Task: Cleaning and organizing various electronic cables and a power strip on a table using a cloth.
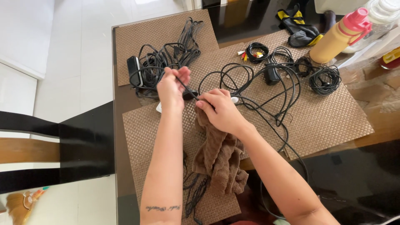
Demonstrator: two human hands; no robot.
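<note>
My left hand [172, 87] pinches a thin black cable [186, 88] and holds it taut above the woven placemat [143, 125]. My right hand [221, 110] grips a brown towel [218, 160] wrapped around that same cable; the towel hangs down toward me. The cable runs on into a loose tangle of black cords [258, 83] spread over the mats to the right. A small white object [158, 108] peeks out under my left wrist, mostly hidden.
A bundle of black cables with a black adapter [134, 71] lies far left. Coiled cords [325, 79], a cable with coloured plugs [255, 53], a tan bottle with pink lid [339, 37] and a black-yellow glove [298, 25] lie at the back. A dark chair [62, 146] stands left.
</note>
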